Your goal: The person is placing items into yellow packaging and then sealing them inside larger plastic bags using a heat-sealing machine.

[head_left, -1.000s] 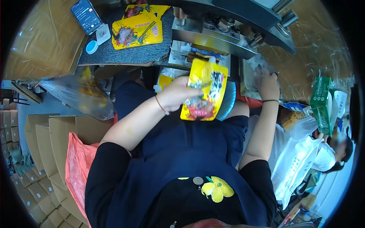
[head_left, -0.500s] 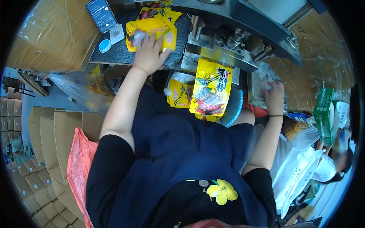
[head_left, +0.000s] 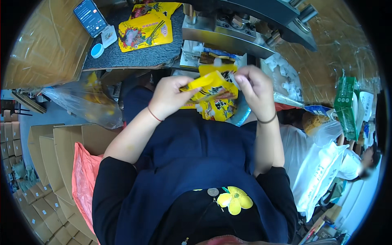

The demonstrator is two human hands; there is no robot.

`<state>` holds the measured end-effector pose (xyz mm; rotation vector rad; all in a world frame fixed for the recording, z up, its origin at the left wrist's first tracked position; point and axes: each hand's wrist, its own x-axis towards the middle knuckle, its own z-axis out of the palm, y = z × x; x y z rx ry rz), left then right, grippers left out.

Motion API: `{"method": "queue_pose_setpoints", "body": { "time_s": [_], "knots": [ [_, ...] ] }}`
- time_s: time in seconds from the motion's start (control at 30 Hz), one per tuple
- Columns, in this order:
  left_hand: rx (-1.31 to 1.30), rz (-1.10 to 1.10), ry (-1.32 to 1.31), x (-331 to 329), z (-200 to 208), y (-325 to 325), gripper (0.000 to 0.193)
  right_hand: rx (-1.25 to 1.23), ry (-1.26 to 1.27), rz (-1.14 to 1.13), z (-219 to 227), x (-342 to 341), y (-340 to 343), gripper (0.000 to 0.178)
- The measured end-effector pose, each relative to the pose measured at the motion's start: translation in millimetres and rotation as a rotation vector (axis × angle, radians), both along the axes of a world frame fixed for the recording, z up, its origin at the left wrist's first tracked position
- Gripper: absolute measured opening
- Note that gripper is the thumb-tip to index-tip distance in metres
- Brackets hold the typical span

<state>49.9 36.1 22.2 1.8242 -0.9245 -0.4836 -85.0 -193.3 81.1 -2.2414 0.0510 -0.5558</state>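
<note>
My left hand [head_left: 174,93] is closed on the edge of a yellow printed pouch [head_left: 206,85], held tilted in front of the machine. At the pouch's right side, my right hand [head_left: 257,87] is closed, thumb against fingers, on a small pale plastic piece, blurred and partly hidden. Below lie more yellow pouches [head_left: 220,110] with white spouts, in a blue basin [head_left: 241,117] at my lap. Several flat yellow pouches [head_left: 146,34] rest on the dark worktop [head_left: 122,60] at the far left. Small white plastic pieces [head_left: 281,73] fill a tray right of the machine.
The machine's metal bar [head_left: 226,38] stands just beyond my hands. On the worktop are a phone [head_left: 90,18] and a round blue-lidded tub [head_left: 97,50]. Cardboard boxes [head_left: 61,151] and a red bag [head_left: 85,171] are on the left; a green box [head_left: 346,108] is at right.
My left hand has come back from the worktop stack with a pouch. My right hand has left the tray and moved left to it. The pouch that hung at the machine is now lower.
</note>
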Motion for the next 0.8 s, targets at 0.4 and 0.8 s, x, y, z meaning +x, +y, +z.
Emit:
{"method": "queue_pose_setpoints", "body": {
  "time_s": [0.4,0.8],
  "knots": [
    [-0.166,-0.345,1.127,-51.0,-14.8,-41.4,0.029,-0.232,0.185,-0.023,9.5,-10.5,-31.2,0.028],
    [-0.220,0.029,0.783,27.4,-8.3,-51.5,0.038,-0.520,0.356,-0.497,-62.8,-22.4,-122.6,0.029]
  ]
}}
